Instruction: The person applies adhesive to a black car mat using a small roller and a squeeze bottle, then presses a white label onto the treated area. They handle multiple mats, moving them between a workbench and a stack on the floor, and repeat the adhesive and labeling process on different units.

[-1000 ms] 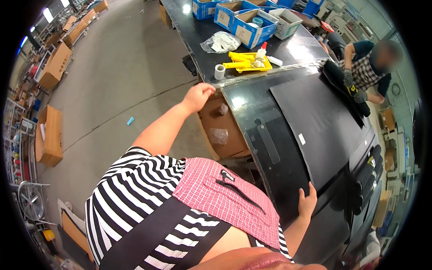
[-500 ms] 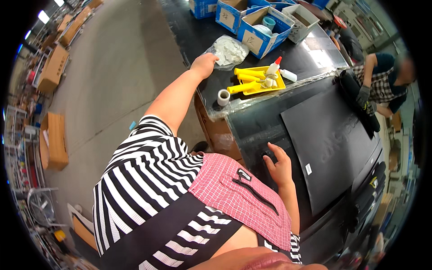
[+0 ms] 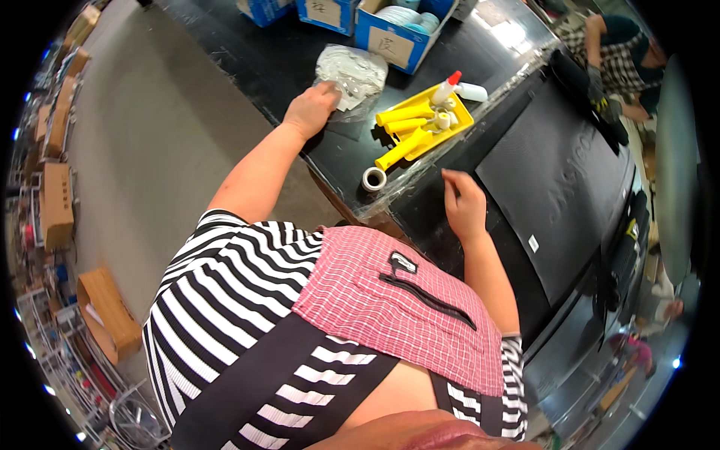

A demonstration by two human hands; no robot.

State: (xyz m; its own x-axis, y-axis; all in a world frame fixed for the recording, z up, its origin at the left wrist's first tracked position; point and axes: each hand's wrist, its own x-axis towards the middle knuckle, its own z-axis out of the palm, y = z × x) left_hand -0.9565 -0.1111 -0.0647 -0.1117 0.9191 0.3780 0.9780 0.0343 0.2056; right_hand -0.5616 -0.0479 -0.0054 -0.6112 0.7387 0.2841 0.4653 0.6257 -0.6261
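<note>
My left hand [image 3: 311, 110] is at the near-left edge of a clear plastic bag [image 3: 352, 73] filled with white pieces, lying on the black table. Its fingers are closed on the bag's edge, the fingertips partly hidden. My right hand [image 3: 466, 201] hovers over the dark tabletop, fingers bent and thumb a little apart, nothing visible between them. Between the hands sits a yellow tray [image 3: 463, 120] with several yellow-handled rollers [image 3: 405, 148] and a white bottle with a red tip [image 3: 448, 88]. Another white bottle [image 3: 472, 92] lies beside it.
A small roll [image 3: 373, 179] stands at the table's corner. Blue boxes [image 3: 361, 36] line the far side. A large black sheet [image 3: 540, 202] covers the right side, where a co-worker's gloved hand [image 3: 609, 109] rests by a black roll. Cardboard cartons [image 3: 110, 315] stand left on the floor.
The view has shifted, and my body is closer to the table. My right hand has moved forward toward the yellow tray, its fingers more bent. My left hand stays at the bag.
</note>
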